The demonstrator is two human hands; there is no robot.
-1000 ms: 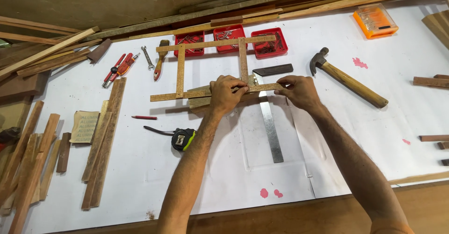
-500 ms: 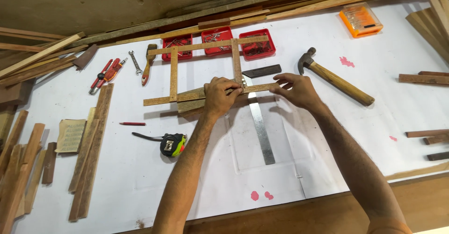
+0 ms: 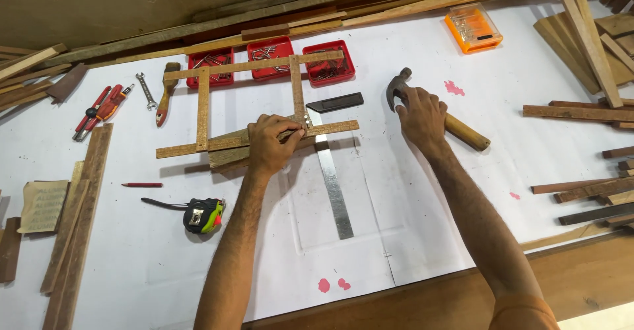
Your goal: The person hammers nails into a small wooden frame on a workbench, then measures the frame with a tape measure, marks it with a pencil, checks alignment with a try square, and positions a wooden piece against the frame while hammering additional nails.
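Observation:
A frame of thin wooden strips (image 3: 203, 105) lies on the white-covered bench. My left hand (image 3: 272, 144) presses down on the frame's lower strip, near its joint with the right upright, with the fingers pinched at the joint. A steel try square (image 3: 333, 191) runs from that joint toward me, its dark stock (image 3: 335, 102) lying beyond the strip. My right hand (image 3: 421, 115) rests on a claw hammer (image 3: 465, 132) to the right, covering the handle just below the head. The hammer lies flat on the bench.
Three red trays of nails (image 3: 271, 56) stand behind the frame. A tape measure (image 3: 202, 214), red pencil (image 3: 141, 185), pliers (image 3: 102, 109), wrench (image 3: 146, 91) and brush (image 3: 165, 92) lie left. An orange bit case (image 3: 473, 28) sits far right. Wood strips (image 3: 581, 112) line both sides.
My right hand has left the frame's lower strip and moved right onto the hammer. My left hand stays on the frame. The view has shifted.

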